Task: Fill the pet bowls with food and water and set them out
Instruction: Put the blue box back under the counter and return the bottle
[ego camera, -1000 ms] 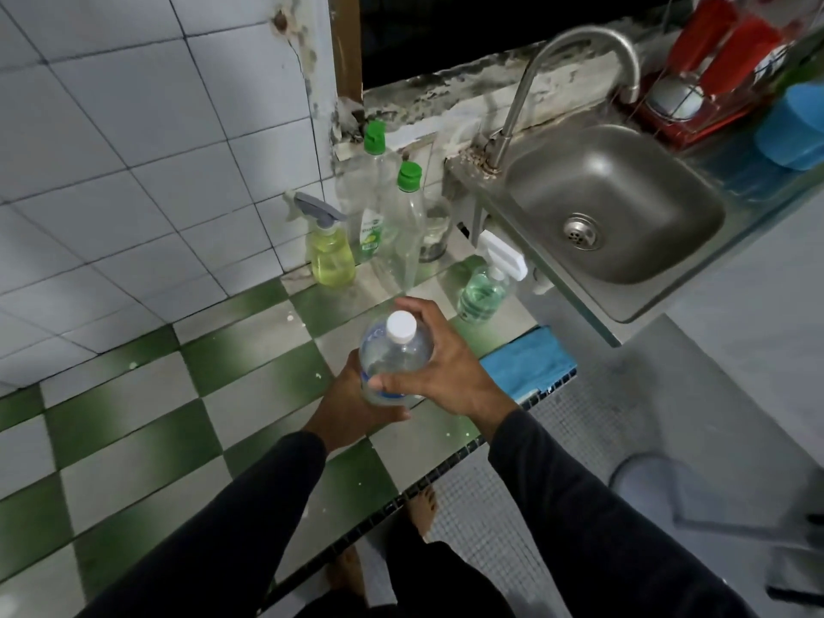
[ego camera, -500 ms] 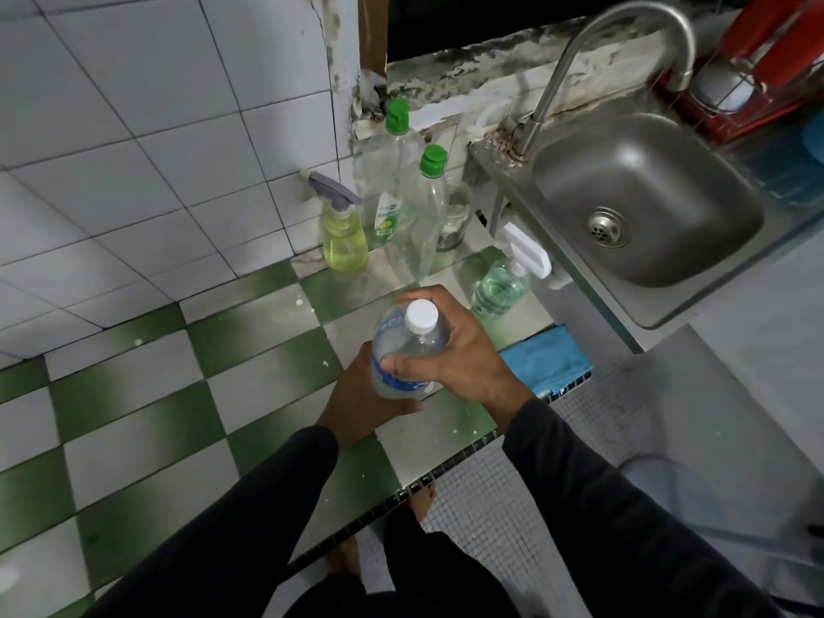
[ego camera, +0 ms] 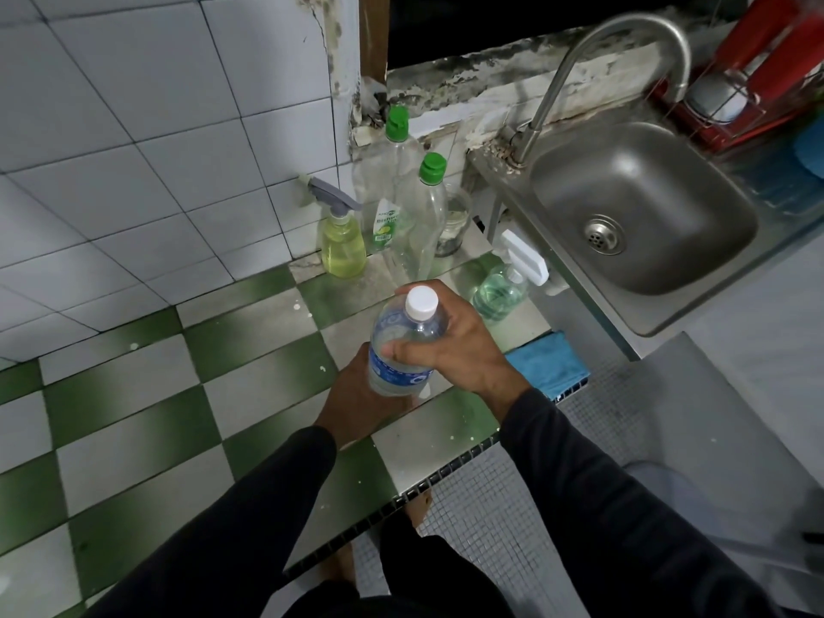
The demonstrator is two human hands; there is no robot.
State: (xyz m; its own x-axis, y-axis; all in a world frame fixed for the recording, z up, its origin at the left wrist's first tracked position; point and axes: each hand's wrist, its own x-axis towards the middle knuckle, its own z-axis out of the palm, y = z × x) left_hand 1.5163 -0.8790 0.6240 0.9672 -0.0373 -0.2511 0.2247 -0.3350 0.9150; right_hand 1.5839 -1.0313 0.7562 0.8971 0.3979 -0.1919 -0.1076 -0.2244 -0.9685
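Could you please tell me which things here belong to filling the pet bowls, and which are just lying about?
In use: water bottle, left hand, right hand.
Lying about: yellow spray bottle, two green-capped bottles, blue cloth, sink.

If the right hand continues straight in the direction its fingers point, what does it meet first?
The right hand already grips the clear white-capped water bottle; beyond it probably the left hand, though depth is unclear.

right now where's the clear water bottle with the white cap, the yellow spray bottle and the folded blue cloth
clear water bottle with white cap (ego camera: 420, 302), head view, on the white cap
yellow spray bottle with grey trigger (ego camera: 343, 249), head view, on its yellow body
folded blue cloth (ego camera: 549, 364), head view, on its top face
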